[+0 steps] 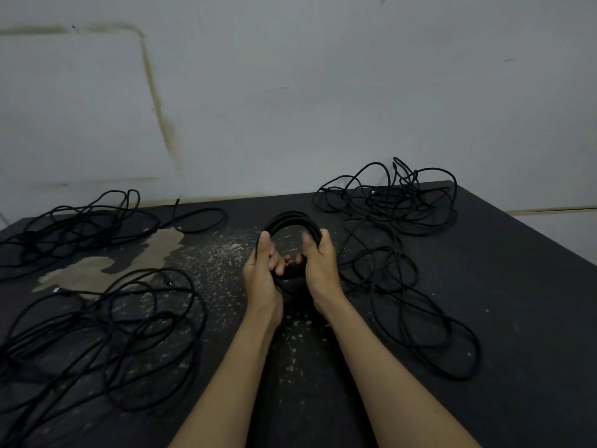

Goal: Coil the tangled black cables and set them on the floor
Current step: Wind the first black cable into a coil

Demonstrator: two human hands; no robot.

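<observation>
black floor [484, 318], coiled cable [292, 219] gripped by fingers [281, 263]

No text, label, brand, number or sign can be read anywhere in the view.
</observation>
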